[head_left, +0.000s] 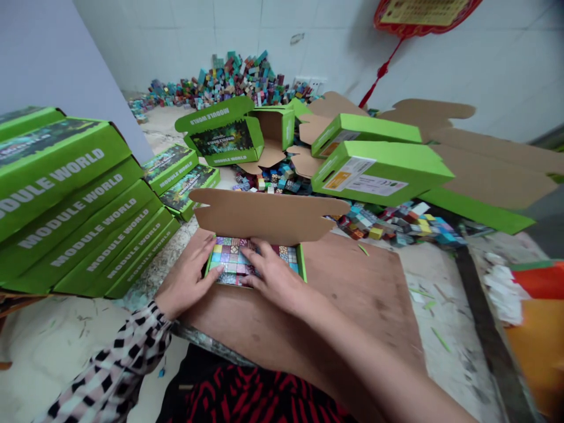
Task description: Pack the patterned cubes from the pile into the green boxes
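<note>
An open green cardboard box (302, 262) lies in front of me with its brown lid (268, 216) raised at the back. Rows of small colourful patterned cubes (229, 258) fill it. My left hand (189, 273) rests along the box's left side, its thumb stretched over the cubes and its fingers toward the back left corner. Over the middle of the cubes lies my right hand (273, 273), palm down with fingers apart, the fingertips touching the cubes. That hand hides part of the rows.
A brown board (352, 294) lies under the box. Stacked green boxes (79, 205) stand at left. Behind are several open boxes (374, 170), loose cubes (396, 223) and a large cube heap (247, 76) by the wall. An orange item (537, 346) is at far right.
</note>
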Demonstrator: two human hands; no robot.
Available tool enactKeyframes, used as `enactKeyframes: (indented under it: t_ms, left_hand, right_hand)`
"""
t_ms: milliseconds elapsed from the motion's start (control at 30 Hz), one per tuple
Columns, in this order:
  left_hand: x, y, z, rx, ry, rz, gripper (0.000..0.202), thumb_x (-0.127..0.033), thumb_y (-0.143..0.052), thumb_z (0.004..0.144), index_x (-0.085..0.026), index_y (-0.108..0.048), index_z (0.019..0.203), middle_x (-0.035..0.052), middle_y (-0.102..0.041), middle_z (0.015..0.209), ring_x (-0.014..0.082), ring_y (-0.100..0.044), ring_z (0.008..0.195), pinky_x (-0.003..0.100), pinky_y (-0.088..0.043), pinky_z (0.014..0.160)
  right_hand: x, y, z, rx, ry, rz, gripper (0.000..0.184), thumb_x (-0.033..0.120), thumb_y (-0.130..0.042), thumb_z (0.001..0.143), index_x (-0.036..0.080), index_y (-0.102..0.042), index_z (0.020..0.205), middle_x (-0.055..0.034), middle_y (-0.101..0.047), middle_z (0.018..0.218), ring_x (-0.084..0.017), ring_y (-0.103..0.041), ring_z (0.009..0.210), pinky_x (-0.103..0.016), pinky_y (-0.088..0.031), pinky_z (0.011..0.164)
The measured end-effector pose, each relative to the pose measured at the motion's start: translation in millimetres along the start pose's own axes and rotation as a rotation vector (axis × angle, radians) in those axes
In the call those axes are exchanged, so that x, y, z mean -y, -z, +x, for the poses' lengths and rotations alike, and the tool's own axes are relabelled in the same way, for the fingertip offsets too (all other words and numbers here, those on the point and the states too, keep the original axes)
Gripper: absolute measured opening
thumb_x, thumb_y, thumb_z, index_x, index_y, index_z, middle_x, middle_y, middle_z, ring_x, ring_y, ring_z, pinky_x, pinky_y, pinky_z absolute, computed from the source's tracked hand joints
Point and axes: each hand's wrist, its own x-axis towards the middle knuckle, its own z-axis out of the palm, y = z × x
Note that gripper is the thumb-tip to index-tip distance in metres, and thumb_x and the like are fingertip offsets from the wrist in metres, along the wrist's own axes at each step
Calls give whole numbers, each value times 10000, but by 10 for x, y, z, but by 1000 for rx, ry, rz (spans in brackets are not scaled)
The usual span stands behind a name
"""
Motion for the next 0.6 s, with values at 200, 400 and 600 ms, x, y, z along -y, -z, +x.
enactKeyframes:
  t_ms: [200, 400, 600]
  left_hand:
    - [-32, -23, -17, -26, 63, -52, 670, -487, -586, 828, -194, -424, 1408, 109, -430, 1463, 262, -417, 1339, 459, -343, 1118]
    - [88, -66, -8, -54, 47, 4, 646, -547, -548, 832, -165, -502, 1352, 115, -489, 1416, 266, -464, 1304, 433, -370, 1100]
    - [135, -28, -142, -72, 47, 106, 617, -572, -519, 826, -191, -550, 1310, 99, -548, 1364, 302, -520, 1247, 446, -412, 1063]
  right_hand:
    - [30, 7, -20, 6, 41, -113, 363, 248, -518, 908, 188, -567, 1263, -167, -461, 1258, -272, -555, 1068, -432, -503, 883]
    - [56, -22, 11, 2, 46, -175, 339, 271, -498, 914, 225, -567, 1243, -133, -475, 1242, -226, -577, 941, -367, -518, 774]
    - [84, -28, 43, 2, 121, -212, 294, 312, -513, 891, 236, -582, 1167, -108, -494, 1123, -224, -577, 887, -359, -527, 716]
